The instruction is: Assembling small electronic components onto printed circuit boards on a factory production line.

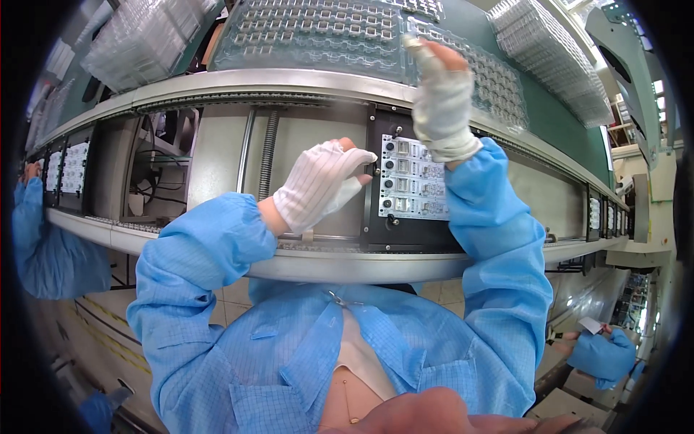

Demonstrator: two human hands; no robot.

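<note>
The left hand (318, 184), in a white fingerless glove, rests with its fingers loosely together and its bare fingertips touching the left edge of a white circuit board panel (416, 179), which sits in a black carrier (405, 231) on the conveyor line in front of the person. It presses on the board rather than pinching it. The right hand (442, 101), gloved the same way, is lifted above and beyond the board, up at the clear plastic tray (318, 32) of small parts on the shelf behind the line; its thumb and forefinger look drawn together, but the motion blur means I cannot tell whether a part sits between them. The risk, as I judge it, lies with that raised hand: anything small pinched there could slip and drop into the open gap of the conveyor just left of the left hand, where a threaded rod (269, 155) and loose cables (155, 192) lie exposed. A heavy push from the left fingertips could also shift the board in its carrier. The blue right sleeve (491, 239) crosses the right part of the board and hides it. Beyond the right hand, stacks of empty clear trays (557, 61) crowd the shelf. Far off to the left a co-worker's blue sleeve (43, 246) reaches to other boards (72, 168), and another person's hand (596, 347) shows low at the right.
</note>
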